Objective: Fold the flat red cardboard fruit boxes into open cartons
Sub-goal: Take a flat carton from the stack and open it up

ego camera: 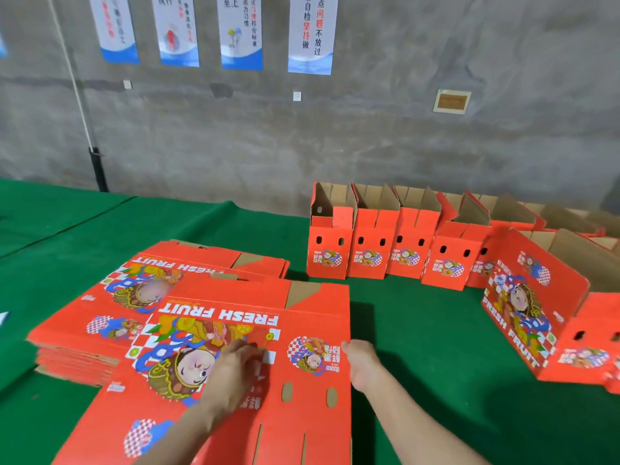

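Head view: some cartons up, a thick stack of flats left to fold

Near the left edge of the green surface (419,347) sits a stack of flats (73,360), many layers thick, all unfolded. That is the bulk of the work left.

Lying across the top of it and reaching toward the near edge is the flat box (302,297) now in hand, print side up and fully flat, with no panel raised yet.

The left hand (235,374) rests on its printed face with bent fingers. Whether they pinch a fold or only press down cannot be told. The right hand (360,362) sits at the box's right edge with its fingers curled round that edge, grasping it. By my reading this is the start of opening one box, not the end of it.

Further right, toward the far edge, a row of folded cartons (369,253) stands upright, touching side by side, tops open and brown insides showing. At least four are plain to see. More red and brown shapes run on behind toward the far right corner, too blurred to count.

Near the right edge a tipped carton (533,297) lies on its side, folded, with its open mouth facing away.

So the job looks partly done, and the stack suggests more remains than is finished.
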Tool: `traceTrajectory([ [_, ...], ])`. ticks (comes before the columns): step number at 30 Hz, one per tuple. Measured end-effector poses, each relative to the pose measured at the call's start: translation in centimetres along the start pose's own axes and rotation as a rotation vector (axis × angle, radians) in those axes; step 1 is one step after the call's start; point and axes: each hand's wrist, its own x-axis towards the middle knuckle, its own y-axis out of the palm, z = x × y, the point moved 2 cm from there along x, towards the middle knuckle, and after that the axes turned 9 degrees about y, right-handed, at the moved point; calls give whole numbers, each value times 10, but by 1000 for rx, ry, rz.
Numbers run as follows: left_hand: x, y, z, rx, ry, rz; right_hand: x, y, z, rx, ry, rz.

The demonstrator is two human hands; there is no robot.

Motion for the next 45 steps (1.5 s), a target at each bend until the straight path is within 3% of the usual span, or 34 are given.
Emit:
traceTrajectory([
  [3, 13, -14, -2, 117, 91, -112, -11, -13, 23, 19, -176, -64],
  [8, 45, -52, 9, 165, -171, -301, -44, -85, 64, 220, -388, -207],
  [10, 57, -65, 0, -81, -201, -360, -55, -121, 68, 298, -425, -207],
  [12, 68, -72, -15, -518, -256, -367, -67, -153, 66, 334, -436, -204],
  [14, 74, -73, -33, -966, -334, -252, -74, -180, 61, 336, -438, -231],
  [16, 76, -71, -52, -1169, -307, -138, -82, -202, 59, 318, -457, -310],
  [18, 75, -69, -73, -1212, -232, -116, -90, -213, 63, 201, -552, -350],
  [20, 72, -62, -95, -1206, -148, -144, -99, -219, 70, -90, -681, -442],
  [22, 68, -54, -115, -1183, -88, -158, -111, -219, 76, -404, -768, -667],
  [24, 64, -46, -130, -1160, -40, -162, -129, -211, 79, -571, -979, -847],
  [26, 57, -42, -143, -1131, 4, -148, -141, -198, 82, -684, -1114, -783],
  [28, 51, -40, -153, -1094, 35, -135, -143, -195, 85, -654, -1017, -616],
  [32, 43, -41, -158, -1069, 68, -138, -142, -209, 93, -461, -791, -449],
  [36, 39, -37, -156, -1046, 64, -155, -140, -218, 91, -689, -738, -285],
  [40, 44, -33, -152, -1111, 30, -142, -143, -220, 90, -639, -635, -11],
  [42, 45, -31, -150, -1181, 7, -63, -146, -221, 87, -624, -563, 18],
  [45, 46, -28, -148, -1258, -54, 24, -150, -219, 84, -647, -624, -103],
])
